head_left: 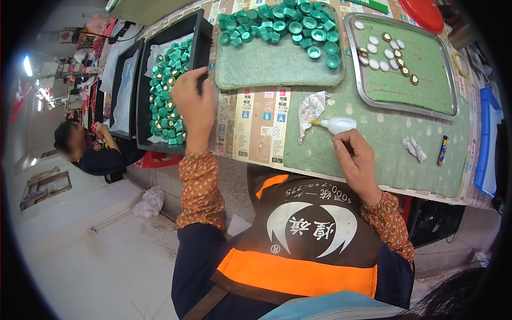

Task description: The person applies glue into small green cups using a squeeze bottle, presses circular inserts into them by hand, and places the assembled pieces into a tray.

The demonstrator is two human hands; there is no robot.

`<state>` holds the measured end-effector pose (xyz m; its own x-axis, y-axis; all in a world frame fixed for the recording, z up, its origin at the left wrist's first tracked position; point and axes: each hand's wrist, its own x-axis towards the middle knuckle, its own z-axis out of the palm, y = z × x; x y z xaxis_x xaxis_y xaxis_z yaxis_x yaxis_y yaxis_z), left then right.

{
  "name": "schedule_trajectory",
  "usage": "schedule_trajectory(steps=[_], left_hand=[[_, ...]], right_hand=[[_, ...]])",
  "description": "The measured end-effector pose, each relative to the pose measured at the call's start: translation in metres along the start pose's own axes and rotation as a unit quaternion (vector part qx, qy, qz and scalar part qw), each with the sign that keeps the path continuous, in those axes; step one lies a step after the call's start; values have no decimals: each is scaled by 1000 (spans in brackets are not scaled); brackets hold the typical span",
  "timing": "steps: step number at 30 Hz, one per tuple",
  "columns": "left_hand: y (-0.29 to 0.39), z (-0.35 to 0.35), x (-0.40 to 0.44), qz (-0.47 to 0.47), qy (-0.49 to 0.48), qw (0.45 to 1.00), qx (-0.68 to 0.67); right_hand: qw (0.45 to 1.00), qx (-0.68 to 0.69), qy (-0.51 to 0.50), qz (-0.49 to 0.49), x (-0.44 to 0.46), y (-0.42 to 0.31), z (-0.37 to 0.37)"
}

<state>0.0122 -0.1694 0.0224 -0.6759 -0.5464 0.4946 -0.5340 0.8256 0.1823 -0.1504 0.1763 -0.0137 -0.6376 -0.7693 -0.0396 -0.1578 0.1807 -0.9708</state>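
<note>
My left hand [193, 104] is raised over the right side of a black bin [205, 40] with its fingers apart, and I see nothing in it. Inside the bin lies a heap of small green fluted caps [169, 101], some with gold-and-white discs in them. My right hand [356, 162] is at the front of the green mat, fingers curled together; what they hold, if anything, is hidden. Just beyond its fingertips lies a white squeeze bottle [341, 125], its yellow tip against a crumpled patterned cloth [313, 109].
A clear-edged tray [266, 69] bears many green caps at the back. To its right, a metal-rimmed tray [453, 98] holds white and gold discs. A crumpled tissue [413, 149], a marker-like tube [442, 150] and a blue tray [488, 144] are rightward. Another person [98, 152] sits far left.
</note>
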Motion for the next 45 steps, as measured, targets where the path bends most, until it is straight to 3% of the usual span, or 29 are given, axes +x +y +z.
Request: schedule_trajectory(steps=[3,5,11,17,21,25,33,39,45], left_hand=[[17,31,28,17,-49,999,-14],[20,57,51,6,-54,998,-18],[15,117,119,-13,-70,997,-8],[28,152,151,-63,-161,981,-82],[36,154,137,-29,-120,982,-144],[49,134,108,-27,-143,977,-156],[69,101,53,112,-159,968,-156],[59,106,99,118,-39,972,-201],[5,146,195,-68,-34,983,-164]], right_hand=[[985,-138,25,-96,7,-9,-6],[947,-250,61,-194,14,-9,-10],[913,-354,70,-192,20,-1,-11],[917,-362,29,-166,21,11,-2],[917,-368,16,-152,24,11,-3],[920,-361,17,-153,27,13,-3],[922,-350,23,-162,28,17,-4],[921,-350,26,-170,27,18,-4],[921,-350,29,-170,28,16,-6]])
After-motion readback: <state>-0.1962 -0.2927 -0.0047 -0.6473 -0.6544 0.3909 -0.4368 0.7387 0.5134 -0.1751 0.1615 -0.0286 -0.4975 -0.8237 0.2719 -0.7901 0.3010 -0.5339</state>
